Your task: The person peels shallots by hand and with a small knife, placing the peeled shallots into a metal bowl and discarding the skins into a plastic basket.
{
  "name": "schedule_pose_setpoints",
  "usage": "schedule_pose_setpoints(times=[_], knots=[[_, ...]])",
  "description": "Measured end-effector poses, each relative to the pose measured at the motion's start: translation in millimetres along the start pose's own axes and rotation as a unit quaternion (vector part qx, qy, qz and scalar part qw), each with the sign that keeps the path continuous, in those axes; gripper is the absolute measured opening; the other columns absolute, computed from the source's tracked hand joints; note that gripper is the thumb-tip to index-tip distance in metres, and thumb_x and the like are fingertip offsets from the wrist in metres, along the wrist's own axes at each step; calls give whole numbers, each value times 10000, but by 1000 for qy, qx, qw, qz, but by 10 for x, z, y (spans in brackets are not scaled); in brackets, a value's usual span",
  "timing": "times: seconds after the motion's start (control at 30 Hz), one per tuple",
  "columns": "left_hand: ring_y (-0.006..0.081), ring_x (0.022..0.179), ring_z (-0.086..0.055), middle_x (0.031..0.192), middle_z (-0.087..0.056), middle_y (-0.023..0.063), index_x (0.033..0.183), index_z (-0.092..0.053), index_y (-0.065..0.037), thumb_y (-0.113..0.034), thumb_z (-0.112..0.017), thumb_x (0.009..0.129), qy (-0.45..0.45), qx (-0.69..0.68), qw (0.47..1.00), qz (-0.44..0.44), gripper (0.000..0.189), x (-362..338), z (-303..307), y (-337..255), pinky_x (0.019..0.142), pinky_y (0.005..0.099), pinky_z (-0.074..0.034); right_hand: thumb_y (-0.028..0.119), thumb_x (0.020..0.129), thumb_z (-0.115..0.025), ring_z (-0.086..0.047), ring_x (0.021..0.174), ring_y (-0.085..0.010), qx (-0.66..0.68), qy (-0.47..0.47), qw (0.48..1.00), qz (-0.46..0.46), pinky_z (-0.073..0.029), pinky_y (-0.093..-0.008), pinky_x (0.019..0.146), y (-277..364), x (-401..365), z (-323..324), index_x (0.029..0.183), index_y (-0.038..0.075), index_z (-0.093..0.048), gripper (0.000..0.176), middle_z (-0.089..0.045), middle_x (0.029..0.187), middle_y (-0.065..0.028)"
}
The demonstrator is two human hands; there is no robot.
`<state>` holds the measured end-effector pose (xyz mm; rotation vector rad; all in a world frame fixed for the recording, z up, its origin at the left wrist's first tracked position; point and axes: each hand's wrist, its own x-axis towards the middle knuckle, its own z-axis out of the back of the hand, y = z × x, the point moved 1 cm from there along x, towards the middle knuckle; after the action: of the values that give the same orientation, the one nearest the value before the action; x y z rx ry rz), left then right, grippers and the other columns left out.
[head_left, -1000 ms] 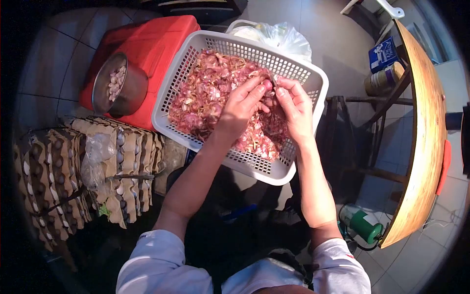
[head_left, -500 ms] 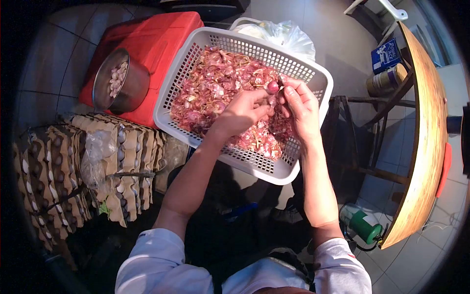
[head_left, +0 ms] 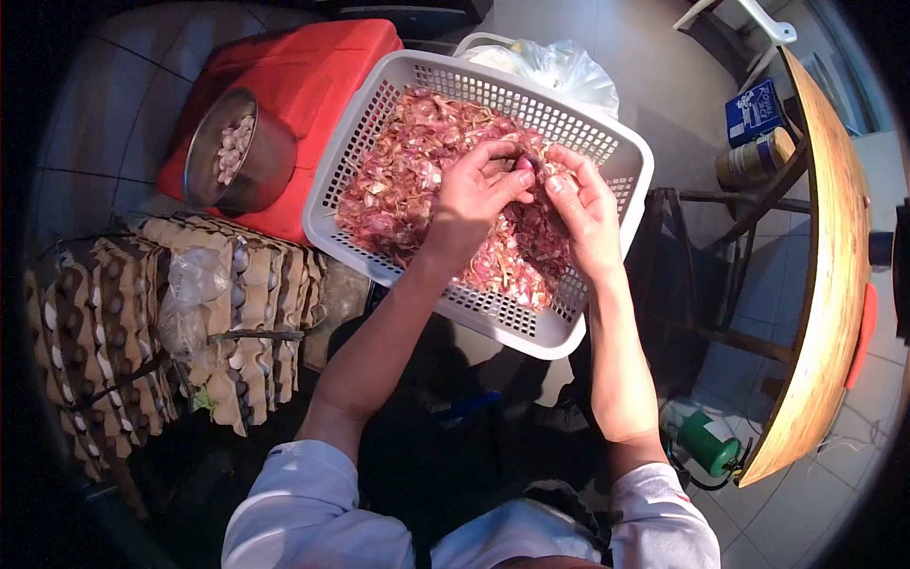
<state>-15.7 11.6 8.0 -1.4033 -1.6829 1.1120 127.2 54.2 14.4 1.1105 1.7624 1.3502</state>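
Observation:
A grey plastic basket (head_left: 327, 180) holds a thick heap of shallots and loose papery skins (head_left: 398, 180). Over the heap's right part, my left hand (head_left: 474, 194) is closed, pinching a small purple-red shallot (head_left: 524, 165) between thumb and fingers. Close against it, my right hand (head_left: 583, 204) is also closed, its thumb and index finger meeting at the shallot. A thin dark blade-like tool shows between the hands; its handle is hidden in my right hand. The fingertips partly cover the shallot.
A metal pot (head_left: 270, 166) of pale peeled cloves or shallots stands on a red crate (head_left: 332, 66) at left. Below it are stacked egg trays (head_left: 256, 322). A clear plastic bag (head_left: 569, 76) lies behind the basket. A wooden tabletop (head_left: 820, 284) and green cylinder (head_left: 709, 444) are at right.
My left hand has turned and risen a little, its fingers now covering more of the shallot. The hands are closer together. The whole view has shifted slightly.

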Motion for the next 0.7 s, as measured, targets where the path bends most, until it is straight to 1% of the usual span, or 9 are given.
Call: schedule_pose_setpoints(times=[0.07,0.1,0.2,0.3,0.4,0.5,0.6,0.7], knots=[[146,904,-633,1048,-628,118,1185,-498,59,-27,-580,914,11,-37,999,-4,295,6,45,31,766,260,-538,108,926,-606,-565,1012,-96,-84,17,996,36,-454,-246,881,-1,-12,13,1214,-22,-536,324,-627,1074,-51],[145,902,-634,1042,-630,117,1172,-505,55,-27,-582,912,17,-57,998,-5,283,7,51,30,771,260,-538,116,918,-620,-573,991,-103,-69,20,997,13,-460,-249,872,0,-21,7,1208,-18,-542,329,-629,1063,-46],[118,874,-624,1014,-640,91,1164,-533,50,-32,-612,897,-22,-48,998,16,290,-17,50,21,765,250,-530,113,913,-626,-582,973,-102,-97,16,995,32,-470,-256,853,13,-35,-13,1199,-12,-553,321,-639,1046,-54],[115,891,-632,1021,-644,91,1132,-553,45,-43,-616,894,-46,-58,997,-5,261,-39,-19,-1,769,248,-536,111,905,-633,-594,955,-109,-141,10,989,33,-479,-266,836,40,-45,-31,1193,-4,-558,319,-652,1027,-67],[119,908,-636,1018,-646,91,1111,-565,45,-42,-620,889,-52,-64,997,-12,245,-38,4,22,772,246,-543,116,902,-636,-601,952,-119,-165,12,985,43,-481,-275,831,33,-50,-38,1194,-2,-557,324,-662,1009,-79],[121,899,-637,1002,-650,92,1089,-576,51,-35,-616,888,-57,-58,997,-12,222,-37,23,38,778,242,-543,129,909,-629,-610,947,-132,-148,12,988,44,-481,-281,830,21,-56,-48,1184,-5,-558,314,-663,996,-96],[130,900,-638,997,-654,102,1076,-586,60,-16,-613,885,-52,-24,998,-13,207,-62,7,-10,791,232,-533,143,921,-612,-616,913,-143,-191,16,980,51,-485,-291,805,17,-58,-27,1159,-6,-548,288,-660,965,-110],[141,917,-638,1009,-656,116,1074,-587,77,1,-623,876,-66,14,998,-19,215,-100,-58,-53,806,227,-525,155,925,-605,-617,877,-155,-214,4,976,49,-486,-302,776,33,-78,-37,1119,-4,-532,261,-654,941,-116]])
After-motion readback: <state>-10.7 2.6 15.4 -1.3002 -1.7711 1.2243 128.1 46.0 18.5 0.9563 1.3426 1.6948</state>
